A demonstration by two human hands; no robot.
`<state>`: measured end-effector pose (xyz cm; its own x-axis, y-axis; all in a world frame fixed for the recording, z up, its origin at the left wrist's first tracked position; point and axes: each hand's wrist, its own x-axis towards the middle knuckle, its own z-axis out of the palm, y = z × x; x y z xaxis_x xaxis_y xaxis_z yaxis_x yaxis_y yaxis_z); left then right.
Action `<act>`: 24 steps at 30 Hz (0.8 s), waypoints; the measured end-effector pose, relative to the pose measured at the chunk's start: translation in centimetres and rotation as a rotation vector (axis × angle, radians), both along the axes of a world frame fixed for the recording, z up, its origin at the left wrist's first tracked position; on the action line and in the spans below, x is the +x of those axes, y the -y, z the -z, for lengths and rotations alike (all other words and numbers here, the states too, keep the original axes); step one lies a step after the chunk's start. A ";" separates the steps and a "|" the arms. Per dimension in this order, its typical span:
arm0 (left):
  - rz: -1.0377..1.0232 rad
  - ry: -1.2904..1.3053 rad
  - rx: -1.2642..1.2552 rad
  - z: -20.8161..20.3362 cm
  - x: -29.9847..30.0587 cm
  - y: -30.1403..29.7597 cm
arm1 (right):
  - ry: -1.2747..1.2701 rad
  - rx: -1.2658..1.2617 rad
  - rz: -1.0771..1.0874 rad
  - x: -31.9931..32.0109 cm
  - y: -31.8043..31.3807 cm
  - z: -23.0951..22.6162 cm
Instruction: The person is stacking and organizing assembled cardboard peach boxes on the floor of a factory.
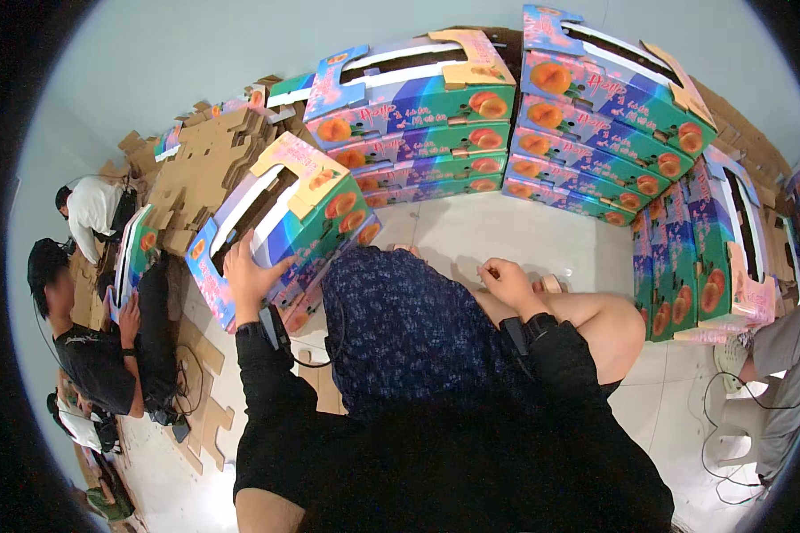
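Note:
At the left, a fruit carton (302, 213) printed in blue, green and orange-yellow tops a short stack and tilts toward me. My left hand (252, 269) rests on its near upper edge beside the long handle slot, thumb spread away from the fingers. I cannot see whether the fingertips reach into the slot. My right hand (509, 282) hovers near my bare knee with its fingers curled in, and nothing shows in it. Dark bands with small devices sit on both wrists.
Stacks of matching cartons (409, 115) curve round ahead, with taller ones (596, 115) and more cartons (698, 249) at right. Flat cardboard (209, 160) is piled behind. Co-workers (93, 355) are at left; another person's leg (782, 342) and a cable (707, 426) at right.

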<state>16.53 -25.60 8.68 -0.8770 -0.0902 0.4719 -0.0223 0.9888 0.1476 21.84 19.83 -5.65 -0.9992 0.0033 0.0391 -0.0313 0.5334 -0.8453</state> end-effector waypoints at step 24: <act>0.557 -0.477 -0.122 -7.4 10.4 -11.3 | -0.307 -0.702 -0.247 6.6 2.8 -19.4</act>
